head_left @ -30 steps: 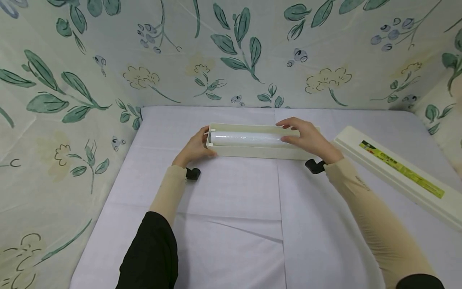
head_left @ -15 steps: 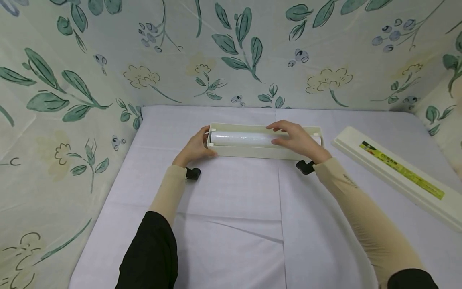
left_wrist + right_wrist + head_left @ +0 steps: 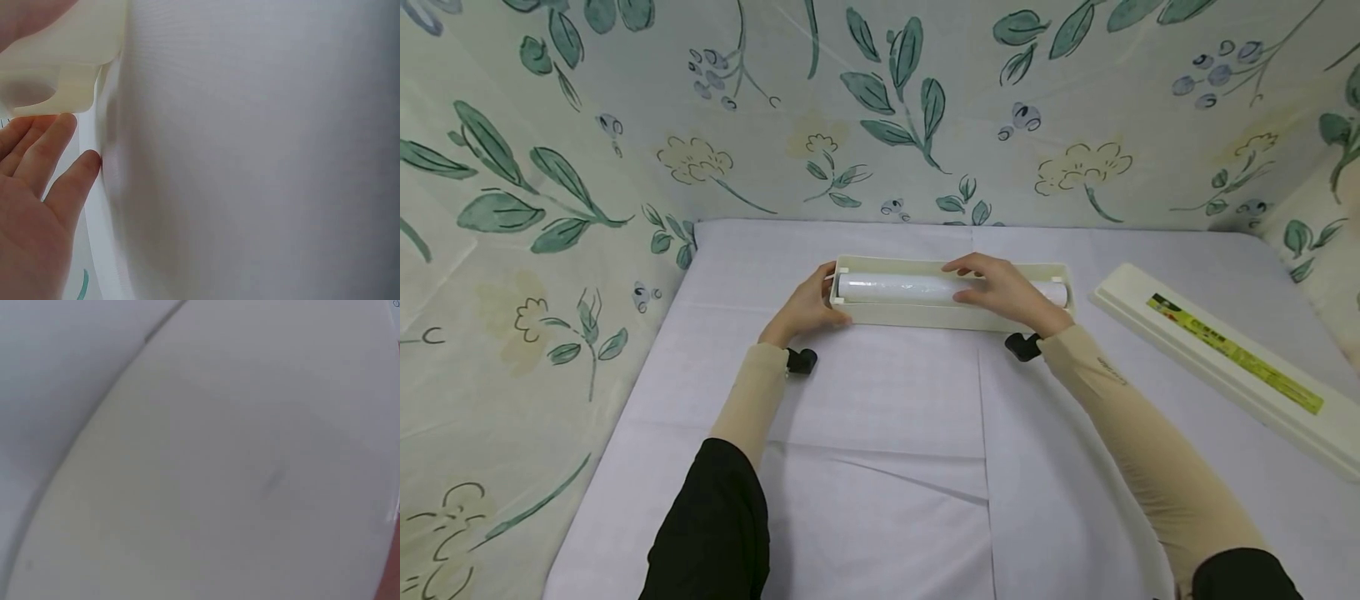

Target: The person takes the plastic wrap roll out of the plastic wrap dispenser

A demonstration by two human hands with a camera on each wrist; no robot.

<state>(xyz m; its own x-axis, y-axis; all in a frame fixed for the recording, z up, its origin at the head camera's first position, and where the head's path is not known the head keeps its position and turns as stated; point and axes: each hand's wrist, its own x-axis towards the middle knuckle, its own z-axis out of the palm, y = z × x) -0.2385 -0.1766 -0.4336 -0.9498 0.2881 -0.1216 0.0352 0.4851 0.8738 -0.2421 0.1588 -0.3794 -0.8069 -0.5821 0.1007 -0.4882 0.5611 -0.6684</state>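
A long cream plastic-wrap dispenser box [image 3: 910, 315] lies lidless on the table, with a shiny roll of plastic wrap [image 3: 887, 287] lengthwise inside. My left hand [image 3: 807, 307] holds the box's left end, thumb at the front corner and fingers round the end. In the left wrist view, fingertips [image 3: 65, 125] meet the edge of the box end [image 3: 75, 50]. Over the right half of the roll is my right hand [image 3: 1011, 292], loosely spread, its thumb at the roll and fingers near the back wall. The box's pale wall [image 3: 206, 456] fills most of the right wrist view, fingertips hidden there.
The long cream lid [image 3: 1120, 292] with a yellow-green label [image 3: 1236, 354] lies slanted to the right of the box. A white cloth [image 3: 880, 517] with creases covers the table. Behind hangs a leaf-and-flower patterned curtain [image 3: 715, 50].
My right hand has slid left along the roll, uncovering the box's right end. My left hand, the box and the lid have stayed in place.
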